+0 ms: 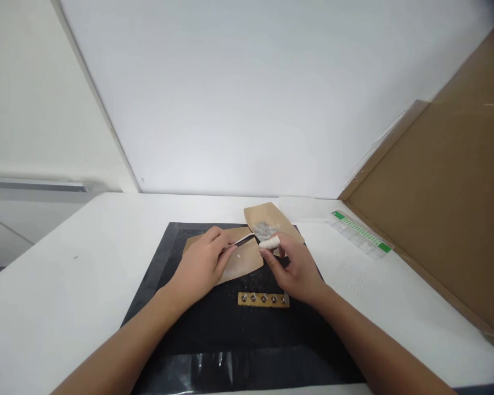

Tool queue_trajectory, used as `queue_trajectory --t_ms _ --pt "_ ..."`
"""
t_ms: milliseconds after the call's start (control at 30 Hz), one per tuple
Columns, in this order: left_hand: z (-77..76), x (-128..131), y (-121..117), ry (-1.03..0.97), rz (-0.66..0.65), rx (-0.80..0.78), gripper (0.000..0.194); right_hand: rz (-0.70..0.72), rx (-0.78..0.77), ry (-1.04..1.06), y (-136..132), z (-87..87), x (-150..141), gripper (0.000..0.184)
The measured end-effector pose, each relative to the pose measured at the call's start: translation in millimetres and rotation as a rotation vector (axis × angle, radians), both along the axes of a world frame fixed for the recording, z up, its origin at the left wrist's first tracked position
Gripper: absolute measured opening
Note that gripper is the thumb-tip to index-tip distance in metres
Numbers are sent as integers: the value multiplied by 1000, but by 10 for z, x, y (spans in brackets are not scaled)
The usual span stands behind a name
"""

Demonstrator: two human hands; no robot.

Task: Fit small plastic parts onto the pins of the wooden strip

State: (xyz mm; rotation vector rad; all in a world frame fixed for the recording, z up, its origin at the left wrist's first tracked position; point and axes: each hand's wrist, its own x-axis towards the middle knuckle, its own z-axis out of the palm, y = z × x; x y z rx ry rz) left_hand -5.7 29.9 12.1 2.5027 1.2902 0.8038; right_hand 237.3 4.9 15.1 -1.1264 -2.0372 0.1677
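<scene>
- Bare forearms [144, 325] are closest to the camera, coming in low from either side and reaching up to the grip over a black mat [214, 323]. Its near edge, well below both hands, has a shiny band with some glare on it.
- Left hand [206, 253]: narrow grip, thumb and fingers closed around a slim dark tool [243, 240] with a pale edge. The tool sticks out rightward, its tip near the other hand's fingertips.
- Right hand [297, 266]: thumb and index finger pretty much together, so narrow too. Can't tell if something tiny is pinched in there. That index finger has a white cover [270, 242] on it.
- Right under the tool, between the hands, is some brown paper [242, 267], partly tucked behind the left hand.
- Just beyond the right fingertips there's a second sheet [267, 213] with a pile of clear, greyish bits [265, 229] on it.
- Below the grip, nearer the camera, a yellow strip [263, 300] lies on the mat with five round metal pieces in a row.
- Off to the right of the right hand: a clear tray [361, 235] with green markings on the white table [349, 323], then a big cardboard panel [444, 192].
</scene>
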Motion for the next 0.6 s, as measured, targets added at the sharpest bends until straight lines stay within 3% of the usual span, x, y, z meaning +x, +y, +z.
queue_trajectory --t_ms 67,167,433,600 --pt "40 50 -64 -174 -73 -61 19 -27 49 13 -3 -16 -20 11" --pt "94 114 -145 -284 -141 -183 19 -59 125 9 -12 -39 -49 8" --pt "59 167 -177 -448 -141 -395 25 -82 217 14 -35 -52 -66 1" --pt "37 191 -205 -468 -166 -371 23 -157 336 -73 -24 -76 -89 7"
